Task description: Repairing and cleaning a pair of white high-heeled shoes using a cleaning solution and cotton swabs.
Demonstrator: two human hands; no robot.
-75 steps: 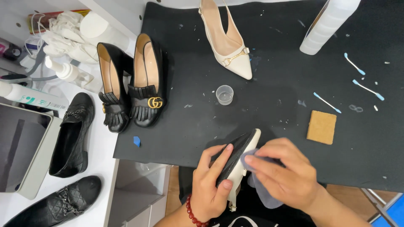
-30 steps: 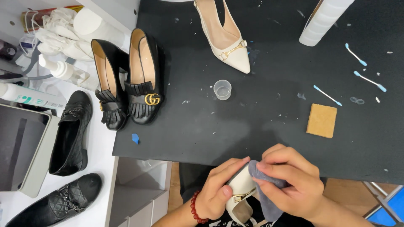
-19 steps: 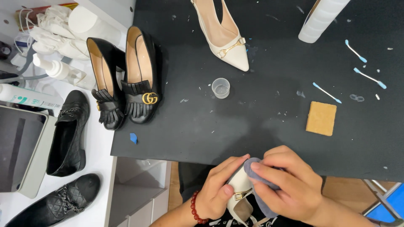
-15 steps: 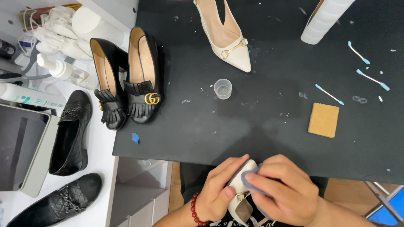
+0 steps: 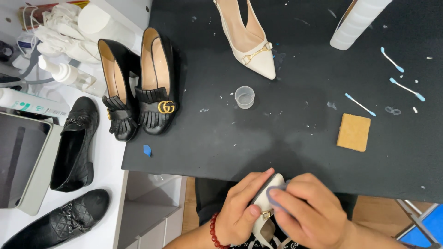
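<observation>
Left hand (image 5: 240, 213) grip clasps cream shoe (image 5: 266, 203) below the black surface (image 5: 286, 138) edge; right hand (image 5: 307, 213) grip presses blue-grey cloth (image 5: 273, 199) onto its toe.

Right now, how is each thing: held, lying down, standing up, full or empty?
Cream shoe: held in the left hand, toe up.
Grey cloth: pressed on that shoe by the right hand.
Second cream shoe: lying on the black mat.
Small cup: upright, looks empty.
Black fringed shoes: side by side, untouched.
Cotton swabs: lying loose.
</observation>
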